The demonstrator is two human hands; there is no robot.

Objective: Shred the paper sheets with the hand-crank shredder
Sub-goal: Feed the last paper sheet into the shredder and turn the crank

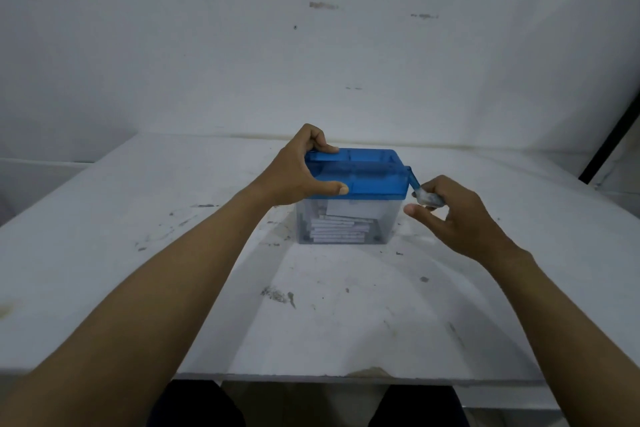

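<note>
Firstly, shredder (pixel 356 180): a box with a blue lid and clear body, standing upright mid-table, well back from the near edge.
Left hand (pixel 294 172): clamps the lid's left end, thumb on the near face, fingers curled over the far edge.
Right hand (pixel 457 215): fingers curled round the knob of the crank (pixel 414 182) on the shredder's right side.
Paper strips (pixel 337 230): white, piled inside the clear body.
Table (pixel 138 253): white, scuffed and stained.

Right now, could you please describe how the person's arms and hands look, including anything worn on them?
No sleeves are in view, right up to the frame's edge. The left hand and the right hand wear no gloves, and I see no rings, watch or wristband on either.
</note>
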